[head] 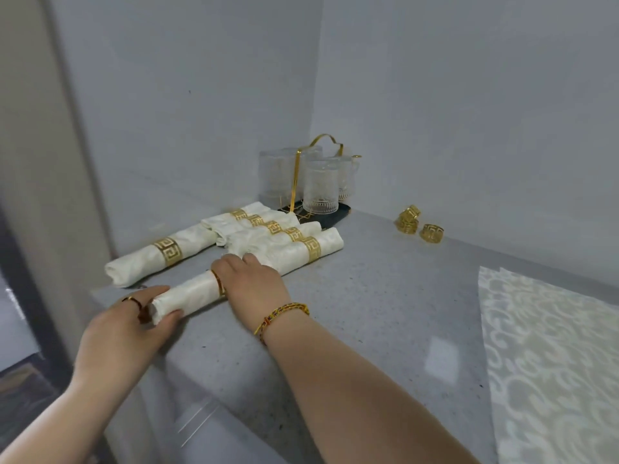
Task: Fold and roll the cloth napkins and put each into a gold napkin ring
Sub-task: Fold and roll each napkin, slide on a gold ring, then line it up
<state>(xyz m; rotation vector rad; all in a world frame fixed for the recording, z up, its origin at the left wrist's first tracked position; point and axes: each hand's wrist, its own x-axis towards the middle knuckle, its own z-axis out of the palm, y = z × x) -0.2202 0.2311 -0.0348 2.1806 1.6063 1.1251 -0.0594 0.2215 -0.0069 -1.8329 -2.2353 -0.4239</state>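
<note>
1. Head view: the person's left hand holds the near end of a rolled napkin, with the thumb and fingers wrapped round it.
2. The right hand is cupped over the far half of the roll, its fingers bent down onto the cloth. It sits just beside the gold ring, which goes round the roll's middle.
3. The roll lies on the grey counter near the front edge, pointing from 8 o'clock to 2 o'clock.
4. I think the ring is already on, so the job now is to get it sitting right.
5. A firm left hand should stop the roll coming loose.
6. The ring should slide slowly and straight, so the cloth does not bunch up.
7. The finished rolls lie at 12 o'clock from the hands. This one could go next to them, with its ring in line with theirs.
8. Spare rings sit at 2 o'clock, and a flat cloth waits at 4 o'clock.
</note>
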